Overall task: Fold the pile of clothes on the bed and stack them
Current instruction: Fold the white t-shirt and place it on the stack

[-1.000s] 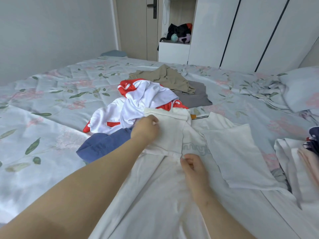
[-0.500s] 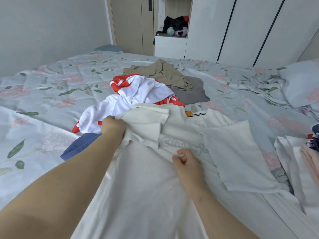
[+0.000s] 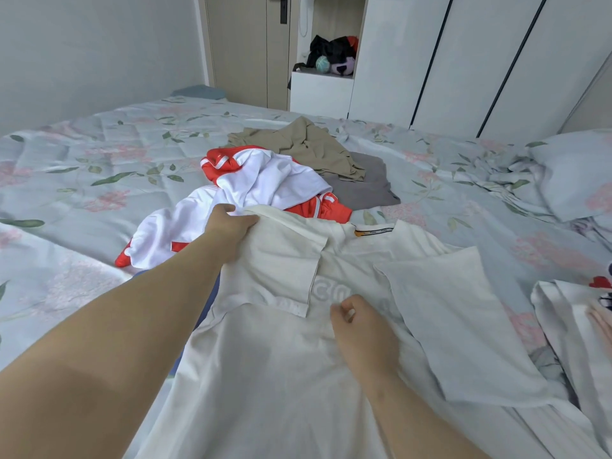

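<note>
The white shirt [image 3: 265,376] lies spread front-up on the bed [image 3: 99,180] close to the person, its collar toward the far side and its hem cut off by the lower edge of the view. The left hand [image 3: 231,223] grips the shirt at the near-left shoulder, fingers curled over the cloth where one sleeve is turned inward across the chest. That folded sleeve covers part of the raised lettering [image 3: 331,293], so only a couple of characters show and the word cannot be read. The right hand [image 3: 361,329] rests on the chest just below the lettering with its fingers curled in against the thumb; whether any cloth is pinched between them cannot be made out. The other sleeve [image 3: 457,326] lies flat, spread out to the right. A small label [image 3: 372,231] sits at the collar, its print too small to read. Just beyond the collar a red and white garment [image 3: 265,183] lies crumpled, with a tan garment [image 3: 304,144] and a grey one [image 3: 364,187] behind it. A blue garment [image 3: 205,293] shows only as a sliver beside the left forearm, mostly hidden under the arm and the shirt. At the right edge a pile of pale cloth [image 3: 569,319] is cut off by the frame, and a pillow [image 3: 576,173] lies beyond it.
</note>
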